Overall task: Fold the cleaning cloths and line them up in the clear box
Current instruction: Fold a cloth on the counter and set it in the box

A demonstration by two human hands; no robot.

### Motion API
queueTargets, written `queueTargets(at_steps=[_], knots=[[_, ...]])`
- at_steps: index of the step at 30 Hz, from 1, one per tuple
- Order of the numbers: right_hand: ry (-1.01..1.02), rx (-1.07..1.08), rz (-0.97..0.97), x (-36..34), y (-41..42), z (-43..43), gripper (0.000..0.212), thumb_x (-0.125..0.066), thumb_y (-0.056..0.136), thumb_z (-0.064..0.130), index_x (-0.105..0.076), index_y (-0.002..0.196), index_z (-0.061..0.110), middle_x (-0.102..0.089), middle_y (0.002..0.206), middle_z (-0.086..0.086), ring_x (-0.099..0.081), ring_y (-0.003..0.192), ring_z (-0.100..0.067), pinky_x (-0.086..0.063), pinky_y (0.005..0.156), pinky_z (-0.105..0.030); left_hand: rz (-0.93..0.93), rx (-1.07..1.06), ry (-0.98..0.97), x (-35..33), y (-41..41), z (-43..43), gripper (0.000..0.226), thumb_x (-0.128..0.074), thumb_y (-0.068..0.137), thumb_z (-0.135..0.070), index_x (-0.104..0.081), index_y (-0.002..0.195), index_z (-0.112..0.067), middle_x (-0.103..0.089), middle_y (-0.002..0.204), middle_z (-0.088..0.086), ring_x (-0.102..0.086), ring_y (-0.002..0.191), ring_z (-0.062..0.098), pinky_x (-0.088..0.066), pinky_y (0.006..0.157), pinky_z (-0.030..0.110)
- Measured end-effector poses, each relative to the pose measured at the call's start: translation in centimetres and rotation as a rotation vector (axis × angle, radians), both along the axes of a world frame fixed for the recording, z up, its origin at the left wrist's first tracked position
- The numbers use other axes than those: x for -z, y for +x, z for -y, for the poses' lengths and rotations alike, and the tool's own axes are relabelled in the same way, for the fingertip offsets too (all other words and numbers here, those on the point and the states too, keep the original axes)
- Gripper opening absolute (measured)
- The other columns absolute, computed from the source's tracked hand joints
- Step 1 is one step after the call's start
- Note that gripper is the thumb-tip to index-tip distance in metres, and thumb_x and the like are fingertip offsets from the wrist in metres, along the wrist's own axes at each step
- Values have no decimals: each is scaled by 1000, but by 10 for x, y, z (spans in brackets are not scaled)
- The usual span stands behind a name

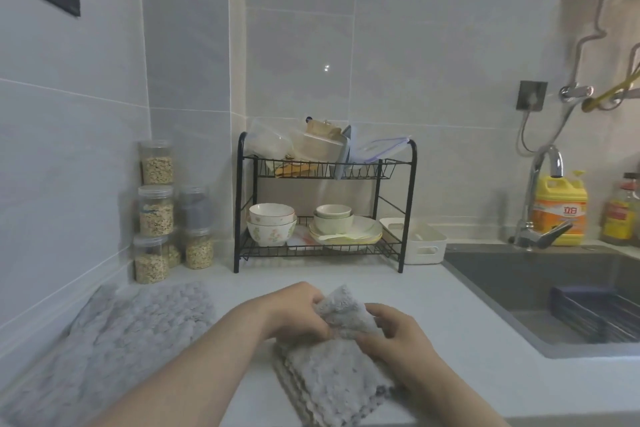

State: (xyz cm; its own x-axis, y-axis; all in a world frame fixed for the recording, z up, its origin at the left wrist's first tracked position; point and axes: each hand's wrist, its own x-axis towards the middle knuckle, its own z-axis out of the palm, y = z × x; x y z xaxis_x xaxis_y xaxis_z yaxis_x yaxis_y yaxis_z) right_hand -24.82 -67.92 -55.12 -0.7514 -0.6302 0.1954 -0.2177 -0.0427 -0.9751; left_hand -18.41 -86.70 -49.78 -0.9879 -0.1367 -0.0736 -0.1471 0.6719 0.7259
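While I fold: both hands grip one grey cleaning cloth (346,312), raised just above the countertop (415,291) near its front edge.
Left hand (298,312): fingers curled round the cloth's left side, bunching it slightly.
Right hand (391,333): thumb and fingers pinch the right side, a little lower.
Beneath: grey layers (329,385) lie flat on the counter directly under the raised cloth, their edges stepped on the left. I cannot tell whether this is one folded piece or several.
Waiting: loose cloths (138,333) lie spread out to my left, near the wall.
Clear box: I cannot pick it out anywhere in view. The white bin (424,243) beside the dish rack (325,204) is opaque.
Step in hand: by my reading, a fold half made, with the boxing not yet begun.
Doing it well: I should move my pinches out to the corners, since the plush bunches when it is held mid-edge. Then match corner to corner before lowering, lay the cloth flat and press the crease with an open palm. Each cloth should be folded to the same footprint as the layers below so the set will line up.
Watch: the sink (519,288) lies open to my right, so the cloth should stay over the counter.
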Motion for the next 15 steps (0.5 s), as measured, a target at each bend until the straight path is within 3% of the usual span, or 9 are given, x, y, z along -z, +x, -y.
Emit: queueTargets(at_steps=[1,3,5,7,9,10,12,14,15], knots=[[-51,0,83,1,-3,-1,40,-76,68,16,-69,106,9,-71,97,-21,-69,85,-32,-56,76,-41,-25,-38,143,3,0,1,16,-68,69,-16,-68,85,-16,-70,83,5,-68,81,23,-53,66,27],[-118,-11,224,1,-7,-1,48,-81,68,23,-66,108,2,-66,104,-31,-64,98,-48,-49,89,-63,-125,-110,541,17,0,5,26,-67,76,-6,-66,102,-4,-72,96,18,-70,92,34,-56,81,38],[-99,19,258,1,-5,2,47,-83,65,19,-66,104,-2,-63,104,-38,-61,94,-56,-42,85,-73,-195,-177,824,33,6,4,27,-62,86,2,-61,113,1,-70,103,23,-68,97,39,-53,88,49],[-41,75,199,2,-1,6,35,-78,65,13,-68,96,2,-63,98,-38,-61,85,-57,-42,75,-75,-240,-230,889,47,8,1,33,-63,85,5,-57,117,1,-70,104,23,-69,95,38,-54,85,50],[-16,142,110,5,-5,9,20,-71,71,7,-68,91,6,-66,91,-32,-65,82,-51,-51,70,-68,-279,-241,889,53,9,0,44,-72,78,1,-55,119,0,-70,105,23,-68,96,38,-54,84,51],[-14,174,75,6,-8,8,13,-68,76,2,-67,88,6,-68,85,-27,-66,76,-41,-55,67,-56,-290,-231,906,52,10,-1,49,-74,73,-7,-55,118,-2,-69,106,23,-68,98,39,-53,86,54],[-33,207,34,4,-7,5,9,-62,84,-6,-61,84,3,-59,67,-17,-55,58,-25,-46,53,-33,-312,-219,927,51,12,-3,49,-68,70,-20,-54,115,-7,-69,107,21,-67,99,38,-51,89,57],[-42,174,54,2,-4,2,8,-57,88,-6,-57,89,2,-52,59,-13,-47,51,-22,-37,46,-27,-291,-182,878,52,12,-8,39,-63,81,-23,-54,117,-13,-71,105,15,-69,97,31,-54,87,50],[-29,145,63,2,-2,3,10,-56,89,-4,-57,96,3,-55,62,-12,-51,53,-23,-39,47,-28,-263,-156,827,53,12,-12,29,-58,90,-21,-53,118,-17,-72,103,11,-71,93,25,-57,80,40]])
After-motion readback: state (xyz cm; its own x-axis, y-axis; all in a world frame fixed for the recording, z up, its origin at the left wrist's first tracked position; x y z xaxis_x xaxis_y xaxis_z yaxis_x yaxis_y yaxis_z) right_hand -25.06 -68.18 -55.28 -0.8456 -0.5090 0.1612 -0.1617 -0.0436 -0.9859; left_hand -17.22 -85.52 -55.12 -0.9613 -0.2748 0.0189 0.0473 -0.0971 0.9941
